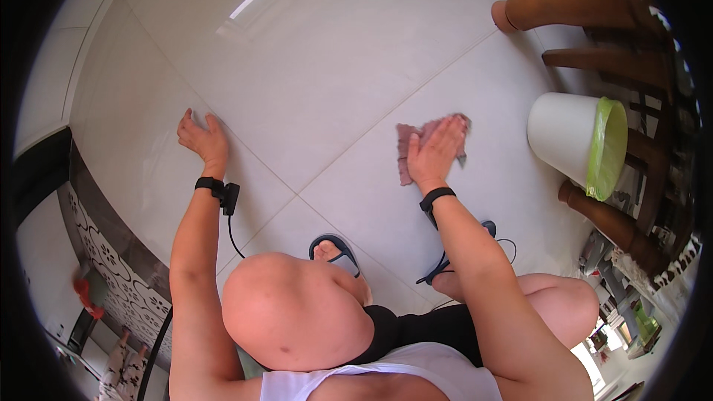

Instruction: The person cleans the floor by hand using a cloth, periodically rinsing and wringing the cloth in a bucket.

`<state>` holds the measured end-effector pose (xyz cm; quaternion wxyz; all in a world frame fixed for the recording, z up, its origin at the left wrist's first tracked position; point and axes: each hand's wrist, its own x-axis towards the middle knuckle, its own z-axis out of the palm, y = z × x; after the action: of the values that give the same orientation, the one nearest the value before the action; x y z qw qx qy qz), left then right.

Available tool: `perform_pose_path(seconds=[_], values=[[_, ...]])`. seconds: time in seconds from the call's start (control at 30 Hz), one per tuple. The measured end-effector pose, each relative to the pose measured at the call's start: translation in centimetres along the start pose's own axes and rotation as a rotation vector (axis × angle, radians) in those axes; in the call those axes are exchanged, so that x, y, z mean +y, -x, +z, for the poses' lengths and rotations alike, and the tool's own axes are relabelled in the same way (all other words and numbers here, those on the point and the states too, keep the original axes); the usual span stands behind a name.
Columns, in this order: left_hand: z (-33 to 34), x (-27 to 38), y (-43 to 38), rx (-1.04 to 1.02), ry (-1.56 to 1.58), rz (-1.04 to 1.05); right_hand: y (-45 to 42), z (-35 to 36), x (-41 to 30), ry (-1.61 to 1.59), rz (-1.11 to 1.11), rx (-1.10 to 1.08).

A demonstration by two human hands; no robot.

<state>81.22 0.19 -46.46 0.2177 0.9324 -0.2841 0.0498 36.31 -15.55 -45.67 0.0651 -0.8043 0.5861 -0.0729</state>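
My right hand [437,153] lies flat on a crumpled mauve cloth [405,161], pressing it against the glossy white floor tiles [334,94]. Part of the cloth is hidden under the palm and fingers, and its far edge is blurred. Out to the left, my left hand [205,136] holds nothing; its fingers are loosely bent and the thumb stands apart. It is above or at the floor; I cannot tell whether it touches. Each wrist wears a black strap, with a small black device [230,199] on the left one.
A white waste bin [560,133] with a green liner stands right of the cloth. Wooden furniture legs [562,5] and a fringed cloth edge are beyond it. Dark sandals [337,250] are on my feet, and a thin black cable [230,234] hangs from the left wrist. A patterned mat [131,284] lies at left.
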Motion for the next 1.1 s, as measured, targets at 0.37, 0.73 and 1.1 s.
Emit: perform_pose_path(seconds=[0.37, 0.73, 1.1], values=[[-1.1, 0.7, 0.1, -0.032, -0.198, 0.086, -12.8, 2.3, -13.0, -0.145, -0.371, -0.083], [2.1, 21.7, 4.3, -0.35, 0.487, 0.698, -16.4, 0.4, -14.1, -0.576, -0.484, -0.024], [9.2, 26.3, 4.5, -0.365, 0.1, 0.87, -12.4, 2.6, -0.7, -0.001, 0.141, 0.209]])
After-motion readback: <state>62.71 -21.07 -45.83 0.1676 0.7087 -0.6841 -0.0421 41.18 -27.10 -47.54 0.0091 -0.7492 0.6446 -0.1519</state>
